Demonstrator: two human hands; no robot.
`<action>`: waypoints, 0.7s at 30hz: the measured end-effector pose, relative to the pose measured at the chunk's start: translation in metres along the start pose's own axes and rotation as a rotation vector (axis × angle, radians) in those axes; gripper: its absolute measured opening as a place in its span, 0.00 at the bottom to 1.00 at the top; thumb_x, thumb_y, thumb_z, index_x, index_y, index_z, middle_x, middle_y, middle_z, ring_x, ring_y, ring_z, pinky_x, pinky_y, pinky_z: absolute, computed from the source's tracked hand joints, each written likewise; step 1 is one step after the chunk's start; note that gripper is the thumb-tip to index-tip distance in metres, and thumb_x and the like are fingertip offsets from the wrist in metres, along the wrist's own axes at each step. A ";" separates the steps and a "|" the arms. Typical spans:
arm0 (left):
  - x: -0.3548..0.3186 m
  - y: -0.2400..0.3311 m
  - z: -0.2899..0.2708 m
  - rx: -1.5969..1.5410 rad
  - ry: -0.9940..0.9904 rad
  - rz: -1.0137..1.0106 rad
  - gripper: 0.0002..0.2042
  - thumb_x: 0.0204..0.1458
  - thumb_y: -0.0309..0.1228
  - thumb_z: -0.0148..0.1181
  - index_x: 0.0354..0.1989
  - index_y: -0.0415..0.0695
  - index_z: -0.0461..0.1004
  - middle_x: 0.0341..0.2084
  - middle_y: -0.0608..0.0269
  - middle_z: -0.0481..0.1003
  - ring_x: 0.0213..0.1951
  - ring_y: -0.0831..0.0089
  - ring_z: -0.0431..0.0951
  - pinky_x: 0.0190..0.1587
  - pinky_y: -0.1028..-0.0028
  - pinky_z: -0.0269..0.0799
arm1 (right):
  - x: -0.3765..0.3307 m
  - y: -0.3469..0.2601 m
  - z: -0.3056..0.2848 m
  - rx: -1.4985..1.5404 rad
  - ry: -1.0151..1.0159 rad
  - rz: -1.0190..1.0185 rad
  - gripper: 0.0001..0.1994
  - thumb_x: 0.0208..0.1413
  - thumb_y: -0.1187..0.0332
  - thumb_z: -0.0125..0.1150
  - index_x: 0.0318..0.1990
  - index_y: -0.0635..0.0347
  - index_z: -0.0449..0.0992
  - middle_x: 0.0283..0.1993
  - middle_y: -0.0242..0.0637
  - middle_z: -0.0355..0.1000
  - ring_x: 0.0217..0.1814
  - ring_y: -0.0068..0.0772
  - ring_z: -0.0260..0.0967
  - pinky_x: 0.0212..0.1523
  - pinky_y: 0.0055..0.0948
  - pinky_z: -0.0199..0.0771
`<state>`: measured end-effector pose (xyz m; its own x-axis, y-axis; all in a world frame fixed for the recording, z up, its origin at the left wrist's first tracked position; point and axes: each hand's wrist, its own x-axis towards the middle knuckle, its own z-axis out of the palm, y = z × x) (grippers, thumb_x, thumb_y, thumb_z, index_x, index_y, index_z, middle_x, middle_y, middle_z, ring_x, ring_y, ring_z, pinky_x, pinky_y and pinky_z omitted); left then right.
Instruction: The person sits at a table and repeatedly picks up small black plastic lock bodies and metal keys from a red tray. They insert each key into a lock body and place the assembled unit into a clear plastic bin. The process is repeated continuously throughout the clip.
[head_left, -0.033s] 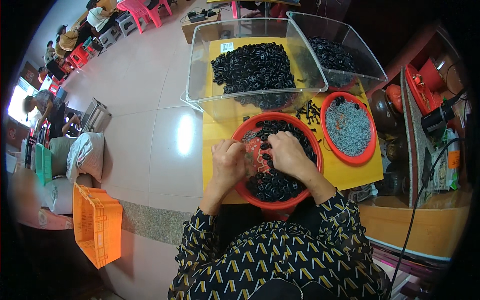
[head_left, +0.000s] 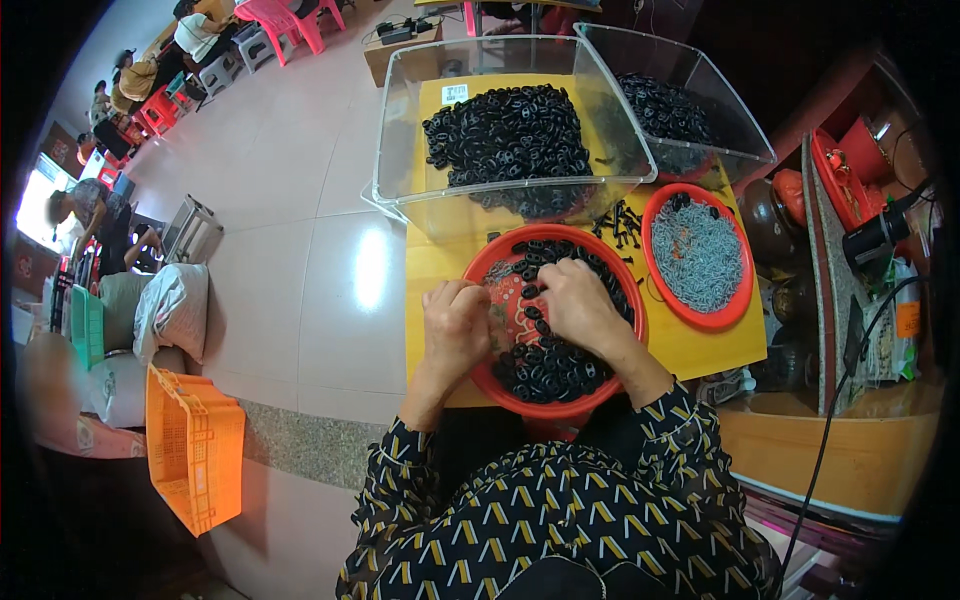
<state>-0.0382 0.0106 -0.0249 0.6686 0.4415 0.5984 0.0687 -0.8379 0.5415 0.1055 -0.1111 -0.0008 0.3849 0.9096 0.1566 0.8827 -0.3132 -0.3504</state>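
Both my hands work over a round red tray (head_left: 640, 318) with a patterned bottom. Small black oval plastic parts with holes (head_left: 555, 372) lie heaped along its near and right sides. A few silvery screws (head_left: 497, 272) sit at its upper left. Over the left rim, my left hand (head_left: 457, 325) is closed, its fingers curled; what they hold, if anything, is hidden. My right hand (head_left: 583, 305) is bent into a pinch above the middle, its fingertips beside a short row of loose black parts. Whether it grips one cannot be made out.
Two clear plastic bins (head_left: 515, 190) of black parts stand beyond the tray on a yellow tabletop (head_left: 430, 280). At right is a red dish (head_left: 741, 300) of silvery screws, with black screws (head_left: 625, 222) beside it. An orange crate (head_left: 215, 460) stands at lower left; people sit farther off.
My right hand has shifted very slightly over the tray. My left hand stays in place, still closed.
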 end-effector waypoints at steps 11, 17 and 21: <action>-0.010 0.017 -0.006 -0.115 0.043 -0.119 0.05 0.38 0.17 0.57 0.24 0.40 0.69 0.22 0.58 0.71 0.28 0.62 0.71 0.32 0.70 0.65 | -0.001 0.004 0.005 -0.006 0.089 -0.045 0.06 0.39 0.77 0.56 0.29 0.61 0.73 0.28 0.43 0.64 0.37 0.45 0.63 0.39 0.38 0.64; -0.009 0.020 -0.006 -0.161 0.048 -0.127 0.05 0.38 0.16 0.55 0.24 0.39 0.69 0.22 0.57 0.70 0.27 0.64 0.71 0.31 0.71 0.66 | 0.000 0.002 0.005 -0.062 -0.007 -0.033 0.08 0.38 0.77 0.56 0.29 0.63 0.67 0.31 0.45 0.62 0.38 0.46 0.62 0.39 0.38 0.64; -0.011 0.025 -0.005 -0.290 0.042 -0.189 0.04 0.41 0.16 0.55 0.25 0.38 0.69 0.22 0.61 0.71 0.27 0.71 0.71 0.31 0.75 0.66 | -0.006 -0.005 0.000 -0.093 0.100 -0.096 0.07 0.40 0.78 0.54 0.28 0.63 0.64 0.30 0.45 0.63 0.36 0.48 0.63 0.36 0.39 0.64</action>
<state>-0.0476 -0.0133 -0.0150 0.6326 0.5981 0.4921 -0.0289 -0.6167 0.7867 0.0992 -0.1149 0.0000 0.3183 0.9064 0.2778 0.9361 -0.2542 -0.2431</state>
